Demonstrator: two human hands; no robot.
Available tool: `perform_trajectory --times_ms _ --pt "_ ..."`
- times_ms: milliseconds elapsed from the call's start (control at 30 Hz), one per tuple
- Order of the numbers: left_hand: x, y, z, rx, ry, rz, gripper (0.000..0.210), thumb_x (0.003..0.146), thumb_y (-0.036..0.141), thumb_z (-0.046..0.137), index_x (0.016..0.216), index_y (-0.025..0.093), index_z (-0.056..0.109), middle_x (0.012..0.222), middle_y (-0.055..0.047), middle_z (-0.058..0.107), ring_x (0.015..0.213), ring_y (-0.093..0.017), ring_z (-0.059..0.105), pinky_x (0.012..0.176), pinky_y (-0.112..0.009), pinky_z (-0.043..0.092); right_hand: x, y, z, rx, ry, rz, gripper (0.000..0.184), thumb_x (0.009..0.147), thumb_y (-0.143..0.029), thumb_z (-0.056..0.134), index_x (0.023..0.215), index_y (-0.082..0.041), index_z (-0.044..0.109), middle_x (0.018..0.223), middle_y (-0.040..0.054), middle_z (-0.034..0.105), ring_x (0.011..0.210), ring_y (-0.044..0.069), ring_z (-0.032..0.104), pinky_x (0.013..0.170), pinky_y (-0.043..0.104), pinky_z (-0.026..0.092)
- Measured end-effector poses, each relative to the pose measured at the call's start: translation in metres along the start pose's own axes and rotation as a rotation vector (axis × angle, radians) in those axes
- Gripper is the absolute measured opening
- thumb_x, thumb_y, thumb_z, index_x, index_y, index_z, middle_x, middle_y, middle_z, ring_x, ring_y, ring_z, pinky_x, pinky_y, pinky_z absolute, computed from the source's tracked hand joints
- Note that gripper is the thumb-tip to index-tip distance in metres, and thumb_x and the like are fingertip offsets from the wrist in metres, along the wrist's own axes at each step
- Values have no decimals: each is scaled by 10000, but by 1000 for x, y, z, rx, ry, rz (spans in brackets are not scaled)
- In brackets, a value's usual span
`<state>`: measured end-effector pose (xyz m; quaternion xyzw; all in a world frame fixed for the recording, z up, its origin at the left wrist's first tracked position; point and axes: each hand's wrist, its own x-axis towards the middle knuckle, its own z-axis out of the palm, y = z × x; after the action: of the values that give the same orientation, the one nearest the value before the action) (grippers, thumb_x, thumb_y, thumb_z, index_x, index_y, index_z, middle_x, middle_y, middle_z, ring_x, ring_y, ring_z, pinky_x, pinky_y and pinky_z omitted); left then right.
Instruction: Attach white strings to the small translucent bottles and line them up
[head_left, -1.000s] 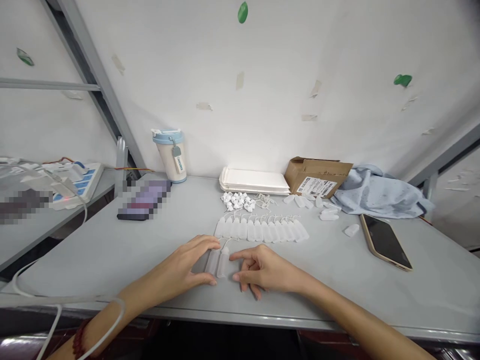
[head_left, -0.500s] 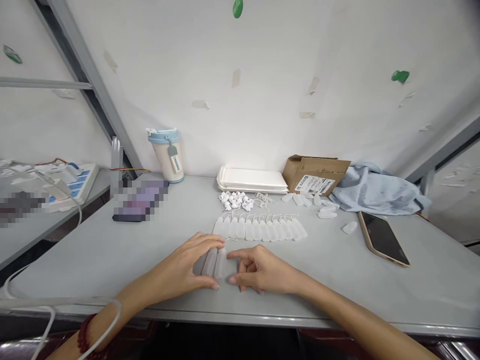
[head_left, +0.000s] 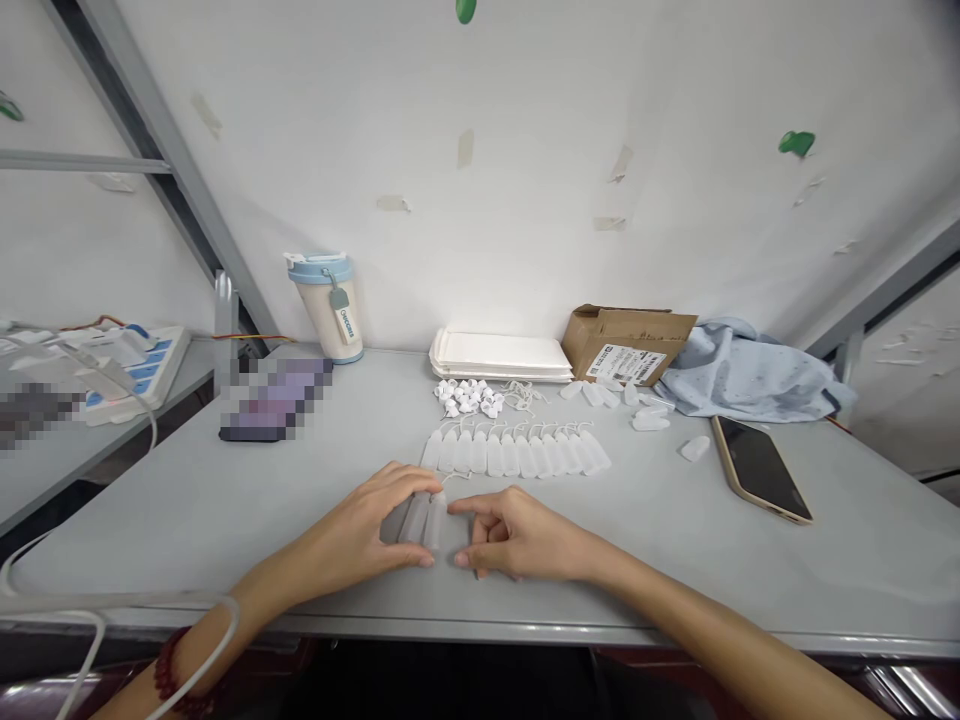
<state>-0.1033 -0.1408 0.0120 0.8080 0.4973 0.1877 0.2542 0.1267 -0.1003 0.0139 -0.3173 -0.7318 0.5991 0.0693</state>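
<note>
My left hand [head_left: 375, 522] curves around several small frosted plastic tubes [head_left: 424, 522] lying side by side on the grey tabletop. Its fingers reach over their capped upper ends, and the thumb lies at their lower ends. A thin white string loops out near the top of these tubes. From the other side comes my right hand [head_left: 517, 535], holding nothing. Its index fingertip points at the rightmost tube's top, at or very near it; the thumb is apart and the other fingers curl. Just beyond lies a row of similar tubes [head_left: 517, 455] with string loops.
Behind the row are white caps [head_left: 469, 397], loose strings [head_left: 521, 395] and uncapped tubes [head_left: 600, 395]. White envelopes [head_left: 502, 355], a cardboard box [head_left: 630, 345] and a blue cloth [head_left: 750, 370] line the wall. A phone [head_left: 761, 470] lies right, a tumbler [head_left: 328, 310] left.
The view has shifted slightly. My left hand and the tubes in it have moved a little to the left, with the fingers drawn in slightly. My right hand keeps nearly the same pose.
</note>
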Motion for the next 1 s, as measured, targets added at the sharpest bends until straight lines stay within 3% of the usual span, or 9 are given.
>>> perform_trajectory --times_ms 567,1000 --pt "-6 -3 -1 24 0 -14 563 741 469 661 1245 302 475 1288 -48 520 1184 -259 482 975 -413 433 -1 -1 -1 -28 -10 -9 724 751 -496 646 1335 -111 462 673 11 636 462 66 427 460 204 381" --pt "-8 -1 16 13 135 -102 646 669 528 699 1220 277 475 1176 -55 563 1046 -254 557 882 -393 487 -1 -1 0 -7 -20 -10 735 754 -495 645 1342 -98 454 666 10 628 425 56 411 420 197 366"
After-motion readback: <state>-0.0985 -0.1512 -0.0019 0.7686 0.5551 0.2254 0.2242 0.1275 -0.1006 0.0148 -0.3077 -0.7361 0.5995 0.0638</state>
